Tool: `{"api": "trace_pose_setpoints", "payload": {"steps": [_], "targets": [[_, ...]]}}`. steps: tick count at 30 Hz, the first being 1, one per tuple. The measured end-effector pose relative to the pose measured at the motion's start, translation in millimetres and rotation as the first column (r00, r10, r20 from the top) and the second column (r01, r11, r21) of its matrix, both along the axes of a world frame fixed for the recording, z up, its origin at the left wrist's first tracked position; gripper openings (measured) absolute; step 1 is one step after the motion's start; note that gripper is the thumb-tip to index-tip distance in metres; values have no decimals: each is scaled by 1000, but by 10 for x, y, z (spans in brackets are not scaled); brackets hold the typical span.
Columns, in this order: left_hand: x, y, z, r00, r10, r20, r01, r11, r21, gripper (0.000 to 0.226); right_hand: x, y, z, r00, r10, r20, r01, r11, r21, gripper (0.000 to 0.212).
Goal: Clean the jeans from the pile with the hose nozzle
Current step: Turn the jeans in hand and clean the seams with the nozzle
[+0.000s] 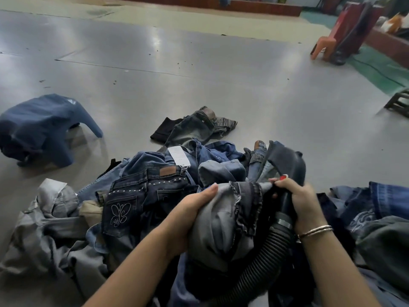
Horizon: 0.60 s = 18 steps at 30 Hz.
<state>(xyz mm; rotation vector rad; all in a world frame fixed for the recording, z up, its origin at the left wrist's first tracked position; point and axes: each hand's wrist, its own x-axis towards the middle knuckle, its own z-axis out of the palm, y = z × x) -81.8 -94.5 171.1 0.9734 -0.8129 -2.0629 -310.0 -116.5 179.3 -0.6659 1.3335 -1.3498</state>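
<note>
Mid-clean: one grey pair held up against the nozzle, pile still big.

Nearest you, your left hand (194, 209) grips a bunched grey pair of jeans (223, 220), fingers curled into the cloth; your right hand (298, 196) is wrapped round the hose nozzle (287, 167), thumb pinching the frayed hem against it, ribbed hose (263, 258) trailing down to you. Looks like the cleaning step itself. Next, likely: feed fresh cloth across the nozzle mouth, keeping it taut. Beyond lies the pile (155, 180), then a loose pair (194, 127) on the floor (199, 69), and a blue stool (39, 127) far left.
</note>
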Motion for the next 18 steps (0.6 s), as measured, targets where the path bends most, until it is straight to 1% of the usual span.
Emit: {"api": "trace_pose_setpoints", "payload": {"steps": [2, 5, 7, 9, 10, 12, 14, 16, 18], "targets": [[20, -46, 37, 995, 100, 24, -101, 994, 46, 45, 13, 37, 10, 999, 44, -18, -45, 998, -54, 30], [154, -159, 65, 955, 292, 57, -296, 951, 90, 57, -1, 178, 155, 996, 72, -50, -81, 974, -212, 24], [235, -236, 60, 914, 396, 88, -401, 915, 46, 62, 1, 324, 238, 976, 193, -99, -210, 954, -214, 30], [277, -290, 41, 867, 473, 156, -468, 881, -68, 52, 51, 471, 270, 920, 379, -97, -390, 908, -152, 40], [283, -305, 23, 836, 509, 205, -487, 860, -151, 46, 90, 531, 268, 878, 474, -72, -479, 868, -132, 45], [286, -309, -13, 790, 552, 266, -474, 826, -306, 46, 199, 614, 254, 767, 642, -7, -638, 761, -119, 54], [273, -294, -50, 786, 553, 275, -431, 810, -398, 49, 289, 639, 236, 669, 743, 21, -736, 667, -116, 58], [264, -266, -60, 798, 543, 261, -401, 801, -444, 51, 344, 618, 203, 635, 772, 4, -769, 633, -92, 63], [266, -252, -76, 813, 534, 234, -401, 804, -439, 48, 404, 588, 170, 657, 754, -11, -753, 655, -68, 64]]}}
